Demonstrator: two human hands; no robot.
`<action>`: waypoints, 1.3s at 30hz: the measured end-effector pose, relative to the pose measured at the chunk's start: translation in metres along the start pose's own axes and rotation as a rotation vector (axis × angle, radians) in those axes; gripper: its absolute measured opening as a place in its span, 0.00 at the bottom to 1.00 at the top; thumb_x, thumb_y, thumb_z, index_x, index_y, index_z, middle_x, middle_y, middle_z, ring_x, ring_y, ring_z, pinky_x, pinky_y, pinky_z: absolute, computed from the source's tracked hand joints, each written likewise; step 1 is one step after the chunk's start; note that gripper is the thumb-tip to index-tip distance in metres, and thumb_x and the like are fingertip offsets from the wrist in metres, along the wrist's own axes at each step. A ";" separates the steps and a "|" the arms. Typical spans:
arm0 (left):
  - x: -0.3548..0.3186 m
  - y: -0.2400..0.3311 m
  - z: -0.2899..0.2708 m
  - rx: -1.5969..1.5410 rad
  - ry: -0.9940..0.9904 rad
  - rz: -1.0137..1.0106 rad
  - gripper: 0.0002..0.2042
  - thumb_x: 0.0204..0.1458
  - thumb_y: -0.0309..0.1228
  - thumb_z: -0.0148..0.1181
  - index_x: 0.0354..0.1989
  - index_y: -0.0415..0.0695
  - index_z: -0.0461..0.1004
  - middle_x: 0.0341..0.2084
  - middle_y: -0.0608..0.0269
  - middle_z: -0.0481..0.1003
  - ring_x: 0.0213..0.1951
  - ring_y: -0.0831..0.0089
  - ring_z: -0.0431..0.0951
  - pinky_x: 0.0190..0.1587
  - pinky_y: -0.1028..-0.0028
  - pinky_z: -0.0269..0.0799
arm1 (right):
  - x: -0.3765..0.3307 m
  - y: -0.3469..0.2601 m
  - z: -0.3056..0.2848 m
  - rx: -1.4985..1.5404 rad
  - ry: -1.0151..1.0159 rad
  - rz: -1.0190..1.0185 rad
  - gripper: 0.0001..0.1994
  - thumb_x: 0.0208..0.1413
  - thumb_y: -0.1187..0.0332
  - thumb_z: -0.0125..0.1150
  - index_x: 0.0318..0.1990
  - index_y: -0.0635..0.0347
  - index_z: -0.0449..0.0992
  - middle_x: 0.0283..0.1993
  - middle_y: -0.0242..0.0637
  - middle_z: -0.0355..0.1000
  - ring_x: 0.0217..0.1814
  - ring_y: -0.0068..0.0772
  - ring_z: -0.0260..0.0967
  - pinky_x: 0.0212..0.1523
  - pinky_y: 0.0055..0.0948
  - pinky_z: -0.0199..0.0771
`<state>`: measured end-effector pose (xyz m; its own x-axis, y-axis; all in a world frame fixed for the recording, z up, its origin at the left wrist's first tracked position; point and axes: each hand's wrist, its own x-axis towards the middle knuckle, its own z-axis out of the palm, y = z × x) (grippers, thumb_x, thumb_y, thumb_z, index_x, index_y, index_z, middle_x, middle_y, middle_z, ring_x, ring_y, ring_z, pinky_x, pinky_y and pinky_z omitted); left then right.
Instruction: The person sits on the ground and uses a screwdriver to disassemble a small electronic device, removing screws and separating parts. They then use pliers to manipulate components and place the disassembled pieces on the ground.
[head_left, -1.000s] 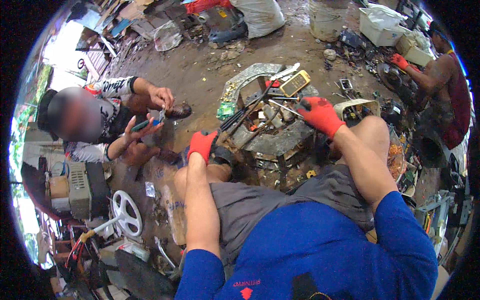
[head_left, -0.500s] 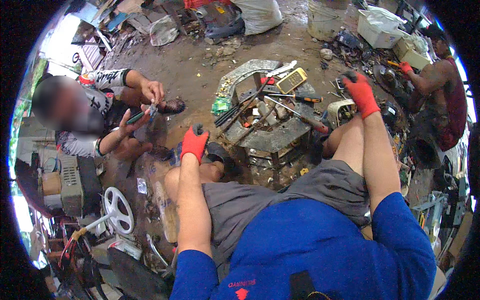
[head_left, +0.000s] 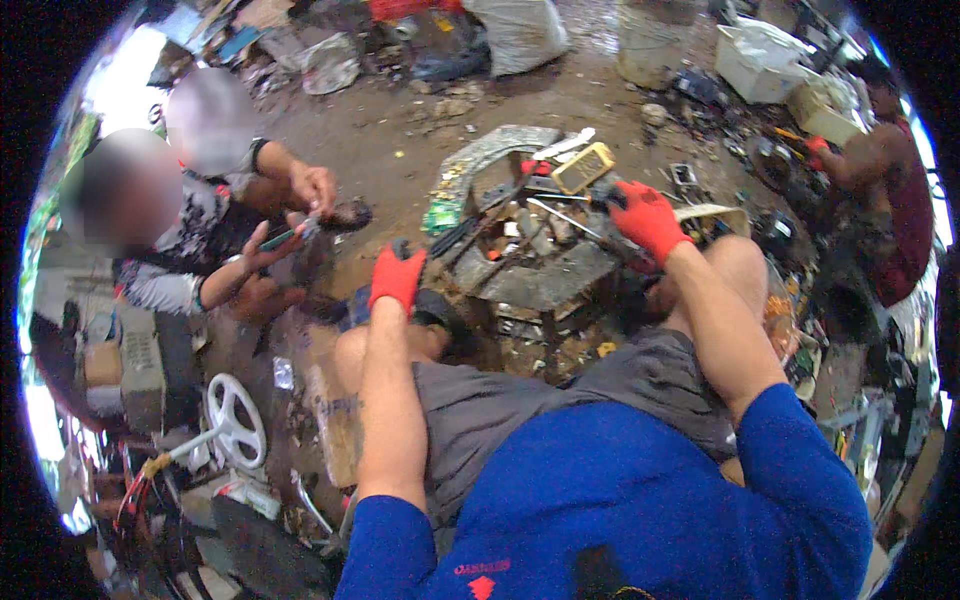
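We are sitting over a low, many-sided desk (head_left: 545,278), and our right hand (head_left: 648,222), in its red glove, is hovering at the right side of it. Its dark-tipped fingers are bending at the handle end of a screwdriver (head_left: 566,194); the glove is hiding that end, so we cannot tell whether they are gripping it or only touching it. The screwdriver is lying toward the desk's right side, its shaft pointing left, just beside a yellow-framed case (head_left: 584,168). A second long shaft (head_left: 560,215) is slanting toward the same hand, and its near end is disappearing by the glove.

Our left hand (head_left: 398,280) is hanging above the left knee, apart from the tools; its fingers are curling loosely, half spread, with nothing showing in them.

For good handling, we should be wrapping the whole palm around the handle before taking any weight. Since the two shafts are lying so near each other, we should be parting them with a slight turn, so that neither is dragging the other. Lifting straight up would be sparing the yellow-framed case a knock, as well as the loose scraps (head_left: 535,232) in the desk's middle. The tip, we judge, should be pointing away from our knees and from the co-worker's hand (head_left: 270,245) at the left.
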<state>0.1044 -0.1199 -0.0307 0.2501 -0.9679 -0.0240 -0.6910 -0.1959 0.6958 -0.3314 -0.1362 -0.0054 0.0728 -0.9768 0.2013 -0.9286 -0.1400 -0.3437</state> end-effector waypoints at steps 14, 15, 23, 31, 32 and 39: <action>0.031 -0.014 -0.021 -1.221 0.103 -0.429 0.17 0.56 0.45 0.55 0.50 0.52 0.68 0.42 0.65 0.71 0.39 0.65 0.73 0.41 0.63 0.71 | 0.003 0.018 0.017 0.111 -0.099 0.103 0.26 0.51 0.56 0.59 0.55 0.60 0.71 0.56 0.51 0.69 0.58 0.52 0.66 0.59 0.40 0.66; 0.027 -0.006 -0.015 -1.276 0.104 -0.435 0.18 0.56 0.46 0.55 0.50 0.52 0.68 0.43 0.64 0.70 0.42 0.63 0.72 0.45 0.61 0.69 | -0.001 0.026 0.018 0.105 -0.097 0.119 0.26 0.52 0.56 0.59 0.55 0.61 0.71 0.56 0.51 0.69 0.58 0.52 0.66 0.59 0.40 0.66; 0.025 0.010 -0.056 -1.454 0.184 -0.407 0.29 0.57 0.50 0.49 0.62 0.44 0.59 0.60 0.54 0.60 0.60 0.51 0.62 0.63 0.52 0.55 | -0.001 0.009 0.007 0.127 -0.072 0.111 0.24 0.51 0.56 0.59 0.52 0.62 0.73 0.52 0.51 0.72 0.55 0.51 0.68 0.57 0.40 0.67; 0.026 0.007 -0.066 -1.494 0.292 -0.548 0.33 0.55 0.59 0.45 0.59 0.44 0.62 0.60 0.55 0.60 0.61 0.53 0.60 0.63 0.50 0.55 | -0.004 0.002 0.005 0.150 -0.067 0.132 0.25 0.52 0.56 0.59 0.54 0.61 0.72 0.54 0.51 0.71 0.57 0.51 0.67 0.58 0.40 0.66; 0.027 0.007 -0.067 -1.500 0.301 -0.550 0.33 0.55 0.59 0.45 0.59 0.45 0.62 0.60 0.57 0.61 0.61 0.54 0.61 0.62 0.51 0.55 | -0.005 0.005 0.006 0.147 -0.070 0.134 0.25 0.52 0.55 0.59 0.54 0.61 0.72 0.54 0.51 0.70 0.58 0.51 0.67 0.58 0.40 0.66; 0.024 -0.006 -0.067 -1.532 0.335 -0.581 0.26 0.56 0.58 0.43 0.55 0.54 0.68 0.56 0.67 0.67 0.58 0.63 0.64 0.59 0.55 0.59 | -0.009 0.005 0.006 0.151 -0.130 0.147 0.25 0.52 0.55 0.59 0.54 0.61 0.72 0.54 0.51 0.70 0.57 0.51 0.67 0.59 0.40 0.65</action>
<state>0.1600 -0.1318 0.0121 0.4820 -0.7127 -0.5096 0.7454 0.0279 0.6660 -0.3344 -0.1292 -0.0143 -0.0037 -0.9997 0.0228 -0.8683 -0.0081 -0.4959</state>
